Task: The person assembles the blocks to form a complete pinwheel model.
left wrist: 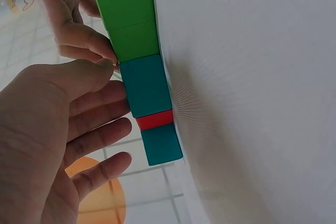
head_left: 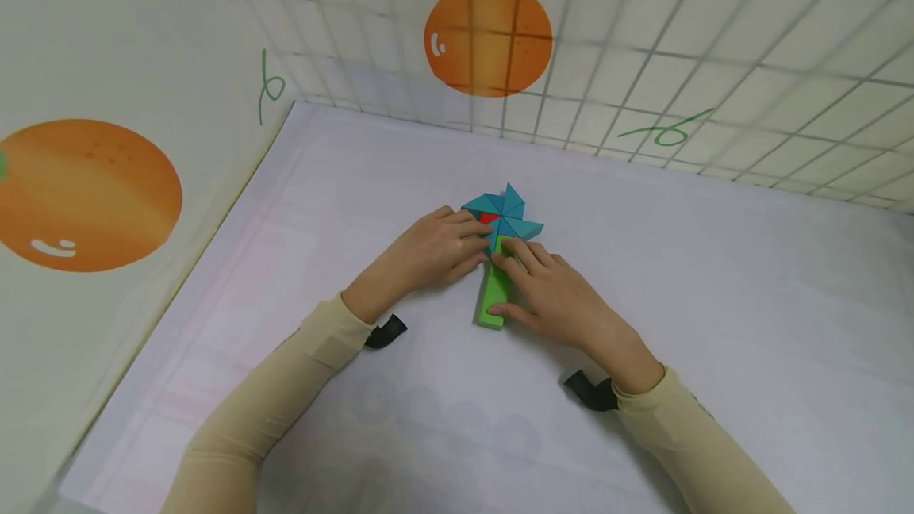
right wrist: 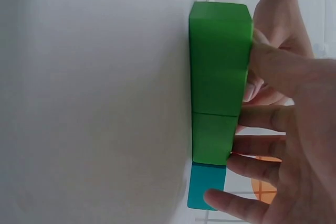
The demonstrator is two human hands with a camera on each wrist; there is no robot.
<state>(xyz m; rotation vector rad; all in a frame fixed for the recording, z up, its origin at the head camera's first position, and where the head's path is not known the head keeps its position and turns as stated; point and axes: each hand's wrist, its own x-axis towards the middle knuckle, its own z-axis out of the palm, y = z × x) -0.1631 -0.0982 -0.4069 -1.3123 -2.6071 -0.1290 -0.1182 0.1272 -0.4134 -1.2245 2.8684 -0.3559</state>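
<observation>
Blue triangular blocks lie in a pinwheel shape on the white table, with a red block among them on the left. Below the pinwheel a green strip extends toward the person; the right wrist view shows a seam between two green blocks. My left hand rests against the pinwheel's left side, fingers fairly straight, partly covering it. At the strip's right side, my right hand touches its upper end with the fingers and its lower part with the thumb.
Behind the table stands a pale backdrop with a grid and a printed orange. Another printed orange is on the left side. A black curved piece sticks out at each sleeve cuff, by the left wrist and right wrist.
</observation>
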